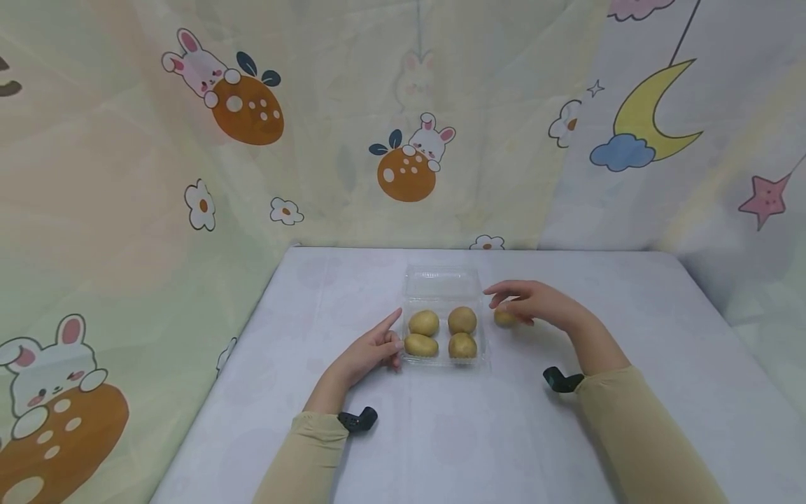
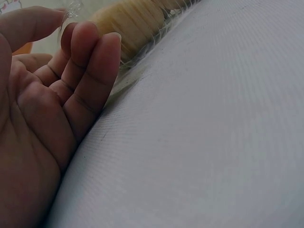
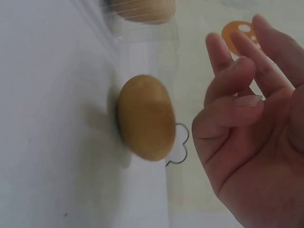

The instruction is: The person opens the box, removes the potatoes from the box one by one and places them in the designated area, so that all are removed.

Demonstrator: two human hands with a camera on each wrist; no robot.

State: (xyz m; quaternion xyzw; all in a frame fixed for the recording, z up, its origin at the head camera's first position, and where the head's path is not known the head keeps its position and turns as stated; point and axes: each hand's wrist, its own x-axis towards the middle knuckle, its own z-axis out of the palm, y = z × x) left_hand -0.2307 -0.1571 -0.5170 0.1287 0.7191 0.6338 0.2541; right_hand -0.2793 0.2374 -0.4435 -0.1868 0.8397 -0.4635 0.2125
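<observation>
A clear plastic clamshell box (image 1: 443, 358) lies open on the table with its lid (image 1: 443, 283) folded back. Several potatoes (image 1: 424, 323) sit in it in two rows. At its left side, my left hand (image 1: 373, 348) pinches the rim near the front corner, index finger stretched along the wall. The left wrist view shows thumb and fingertips (image 2: 110, 52) at the clear edge, beside a potato (image 2: 130, 26). To the box's right, one loose potato (image 3: 146, 118) rests on the table. My right hand (image 1: 532, 302) hovers over it, fingers loosely bent and holding nothing.
A white cloth covers the table (image 1: 453, 434). Behind and beside it hangs a printed curtain (image 1: 340, 126) with rabbits, flowers and a moon. Black wrist cameras (image 1: 359, 420) are strapped at both sleeves.
</observation>
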